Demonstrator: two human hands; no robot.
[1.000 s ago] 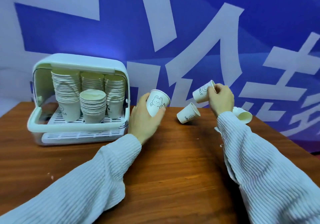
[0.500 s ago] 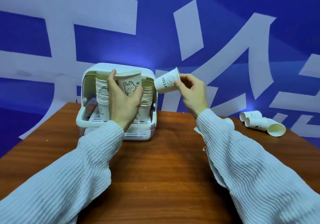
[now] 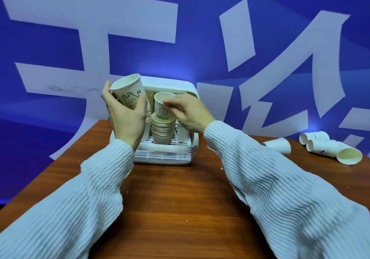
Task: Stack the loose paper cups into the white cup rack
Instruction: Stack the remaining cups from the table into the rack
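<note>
1. The right hand [image 3: 190,112] pinches the HELLO cup [image 3: 163,110] by its rim, seating it into the front stack [image 3: 161,133] inside the white cup rack [image 3: 170,154].
2. The left hand [image 3: 126,116] grips the bunny cup [image 3: 129,93], waiting just beside the rack.
3. Perhaps four loose cups [image 3: 328,147] lie on the table [image 3: 180,198], well apart to the right.

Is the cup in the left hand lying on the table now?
No, the left hand holds the rabbit cup in the air beside the rack.
</note>
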